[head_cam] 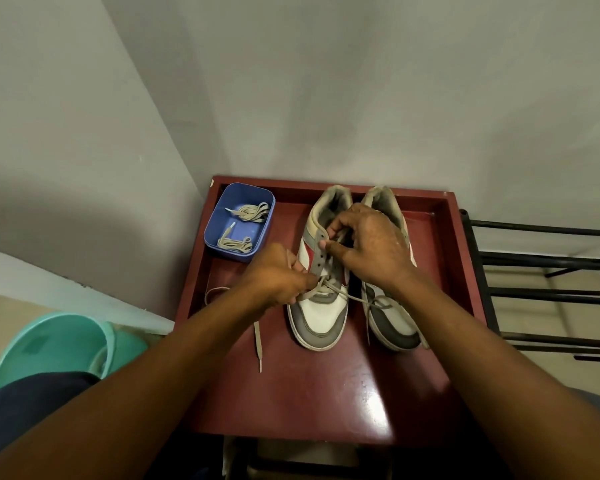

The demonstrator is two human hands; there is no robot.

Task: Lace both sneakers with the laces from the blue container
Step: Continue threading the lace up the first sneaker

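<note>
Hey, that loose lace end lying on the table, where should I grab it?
Pinch it just behind the stiff tip, coming straight down from above. The lace end lies flat and straight on the red table, beside the left sneaker, with nothing over it.

Two sneakers [321, 299] on a red table [326, 393], left hand [278, 277] pinching a lace [347, 294], right hand [371, 247] at the holes, blue container [219, 216] holding laces

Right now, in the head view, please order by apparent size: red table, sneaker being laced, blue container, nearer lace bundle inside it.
Largest first:
1. red table
2. sneaker being laced, partly covered
3. blue container, not much smaller
4. nearer lace bundle, clearly smallest
</note>
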